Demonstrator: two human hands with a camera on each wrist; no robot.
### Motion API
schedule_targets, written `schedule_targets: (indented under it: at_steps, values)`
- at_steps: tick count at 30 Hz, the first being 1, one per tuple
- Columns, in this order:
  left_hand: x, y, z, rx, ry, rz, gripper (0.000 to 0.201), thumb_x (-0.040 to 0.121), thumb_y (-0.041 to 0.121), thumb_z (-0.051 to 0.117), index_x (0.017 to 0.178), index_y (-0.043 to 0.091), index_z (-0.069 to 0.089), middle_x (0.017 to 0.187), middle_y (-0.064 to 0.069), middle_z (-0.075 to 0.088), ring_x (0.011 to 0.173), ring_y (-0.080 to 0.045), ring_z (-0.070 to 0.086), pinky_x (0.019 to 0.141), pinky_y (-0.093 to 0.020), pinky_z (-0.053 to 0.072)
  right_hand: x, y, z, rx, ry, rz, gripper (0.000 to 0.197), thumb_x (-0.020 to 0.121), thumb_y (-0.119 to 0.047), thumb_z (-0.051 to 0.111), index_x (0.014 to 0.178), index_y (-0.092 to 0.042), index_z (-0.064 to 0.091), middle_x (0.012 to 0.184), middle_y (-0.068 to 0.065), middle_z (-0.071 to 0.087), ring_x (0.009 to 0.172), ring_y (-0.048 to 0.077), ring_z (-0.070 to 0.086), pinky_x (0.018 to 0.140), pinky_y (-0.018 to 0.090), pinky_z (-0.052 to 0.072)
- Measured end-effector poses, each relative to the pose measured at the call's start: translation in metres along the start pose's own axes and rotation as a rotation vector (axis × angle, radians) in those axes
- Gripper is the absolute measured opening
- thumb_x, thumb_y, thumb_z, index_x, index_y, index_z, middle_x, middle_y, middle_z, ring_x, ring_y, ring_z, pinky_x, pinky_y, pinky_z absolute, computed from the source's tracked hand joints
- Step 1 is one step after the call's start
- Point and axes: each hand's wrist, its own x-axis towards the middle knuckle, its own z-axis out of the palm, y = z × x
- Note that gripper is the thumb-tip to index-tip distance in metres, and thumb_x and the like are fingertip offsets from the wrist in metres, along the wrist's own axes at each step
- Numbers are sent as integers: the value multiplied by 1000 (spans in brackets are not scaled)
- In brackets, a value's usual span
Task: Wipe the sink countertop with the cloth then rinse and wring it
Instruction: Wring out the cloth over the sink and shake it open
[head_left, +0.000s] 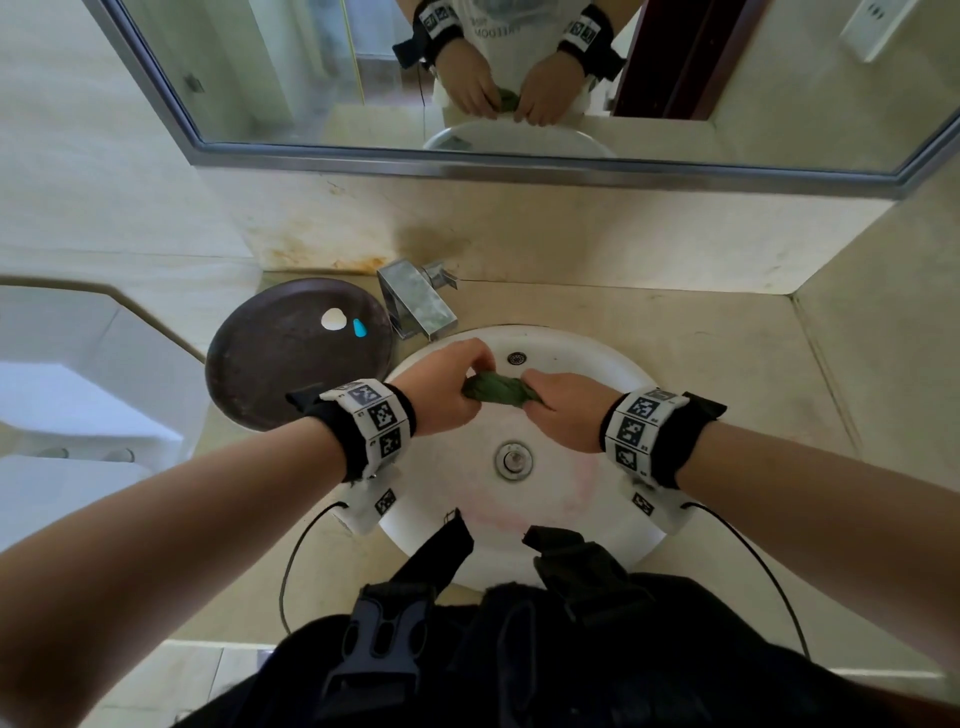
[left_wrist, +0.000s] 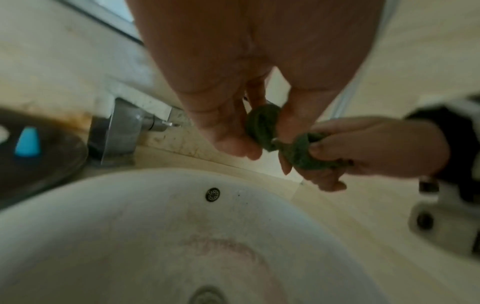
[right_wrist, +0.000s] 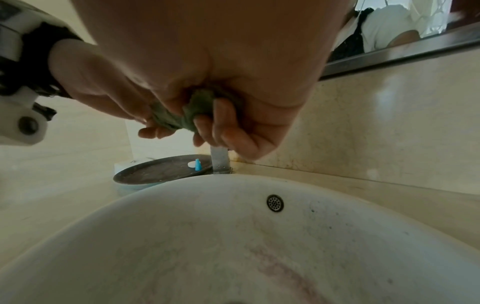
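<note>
Head view shows the green cloth (head_left: 497, 391) twisted into a short rope, held in the air over the white sink (head_left: 613, 364), its long axis running left to right between the two hands. The left hand (head_left: 447, 387) grips its left end and the right hand (head_left: 563, 410) its right end, fingers curled, both equally near. The next twist, I judge, turns about that axis.

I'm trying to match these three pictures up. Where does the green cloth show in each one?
Head view: the green cloth is at centre, twisted between both hands above the sink.
Left wrist view: right of centre, stretched between the two hands.
Right wrist view: upper middle, bunched in the fingers.
Shared landmark: the small round overflow hole in the basin wall.
</note>
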Motion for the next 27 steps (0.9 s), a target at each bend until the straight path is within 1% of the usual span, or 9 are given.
schedule_targets:
  at_steps: [3, 5, 8, 10, 12, 15, 18, 23, 27]
  values:
    - [-2, 4, -3, -143, -28, -58, 39, 77, 29, 73, 110, 29, 52, 104, 11, 58, 87, -12, 60, 83, -32, 53, -2, 0, -2, 5, 54, -32, 24, 102, -33, 32, 95, -17, 49, 72, -1, 53, 63, 16, 49, 62, 33, 39]
    - [-2, 6, -4, -169, -6, -51, 30, 78, 31, 72, 103, 32, 56, 97, 13, 61, 83, -11, 62, 82, -34, 55, -2, -1, -4, 2, 62, -67, 29, 102, -33, 32, 90, -16, 52, 75, 1, 57, 66, 18, 51, 65, 33, 41]
    - [-1, 5, -4, -115, 35, -32, 28, 76, 12, 67, 90, 35, 56, 91, 13, 61, 83, -11, 61, 80, -39, 56, -1, 2, -5, -14, 124, -94, 32, 102, -30, 34, 87, -13, 57, 85, 4, 58, 76, 20, 52, 71, 31, 41]
    - [-2, 6, -3, -85, 23, -57, 44, 72, -1, 59, 94, 36, 54, 94, 14, 59, 87, -12, 59, 81, -39, 56, 0, 5, -6, 10, 207, -101, 28, 101, -27, 39, 90, -10, 59, 86, 3, 58, 77, 19, 52, 73, 33, 42]
    - [-4, 7, -4, -109, -14, -96, 50, 70, -4, 57, 102, 35, 53, 98, 13, 58, 90, -14, 59, 81, -38, 56, -1, 7, -8, 90, 275, -104, 23, 99, -23, 44, 87, -12, 60, 76, 0, 58, 68, 16, 51, 67, 32, 42]
    - [-6, 8, -7, -245, -66, -129, 43, 75, 9, 67, 108, 33, 53, 101, 10, 61, 89, -13, 62, 81, -37, 57, -2, 5, -13, 235, 383, -138, 12, 93, -16, 53, 91, -17, 64, 70, -7, 62, 64, 10, 54, 62, 25, 45]
    - [-5, 9, -8, -215, -80, -135, 28, 78, 21, 70, 103, 28, 60, 97, 5, 66, 89, -16, 64, 87, -40, 54, -3, 2, -18, 295, 430, -180, 15, 88, -9, 55, 94, -17, 67, 72, -8, 65, 64, 7, 57, 61, 19, 46]
    - [-7, 9, -9, -216, -72, -180, 18, 74, 16, 71, 81, 27, 59, 85, 2, 65, 82, -19, 62, 86, -42, 53, -2, 4, -19, 266, 492, -224, 28, 73, 7, 51, 82, -17, 61, 78, -4, 58, 72, 18, 53, 67, 28, 44]
    - [-11, 12, -9, -209, -96, -189, 23, 76, 31, 77, 78, 20, 57, 83, -4, 65, 79, -21, 61, 79, -39, 52, -1, 5, -19, 83, 414, -235, 28, 71, 8, 49, 76, -20, 50, 77, -6, 50, 71, 16, 45, 64, 26, 37]
